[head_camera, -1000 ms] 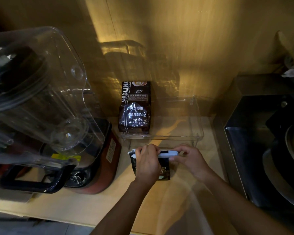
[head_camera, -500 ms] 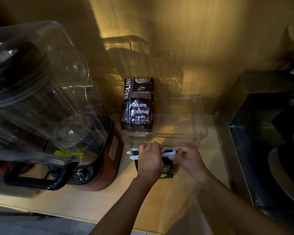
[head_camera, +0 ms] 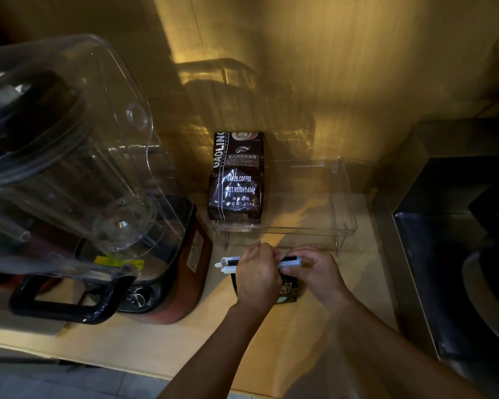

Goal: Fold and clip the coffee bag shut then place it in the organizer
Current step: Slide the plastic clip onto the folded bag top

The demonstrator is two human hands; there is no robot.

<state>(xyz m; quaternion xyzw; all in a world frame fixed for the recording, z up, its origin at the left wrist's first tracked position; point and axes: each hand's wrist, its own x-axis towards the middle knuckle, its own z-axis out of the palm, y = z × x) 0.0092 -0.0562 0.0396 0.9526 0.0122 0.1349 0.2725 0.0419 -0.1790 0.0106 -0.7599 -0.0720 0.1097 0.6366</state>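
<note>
A small dark coffee bag (head_camera: 289, 292) stands on the wooden counter, mostly hidden behind my hands. A long white clip (head_camera: 289, 263) lies across its folded top, its two arms slightly apart at the left end. My left hand (head_camera: 257, 276) grips the clip and the bag's top near the middle. My right hand (head_camera: 317, 272) pinches the clip's right end. Just behind them stands the clear organizer (head_camera: 343, 203), with a larger brown coffee bag (head_camera: 236, 180) upright in its left side.
A blender with a clear jug (head_camera: 69, 145) and red base (head_camera: 190, 254) fills the left of the counter. A dark steel sink (head_camera: 444, 254) with a black pan lies to the right. The wooden wall rises right behind the organizer.
Both hands have stayed on the clip and the bag's top, shifting slightly. The clip's left end now sticks out further past my left hand. The camera view has drifted a little.
</note>
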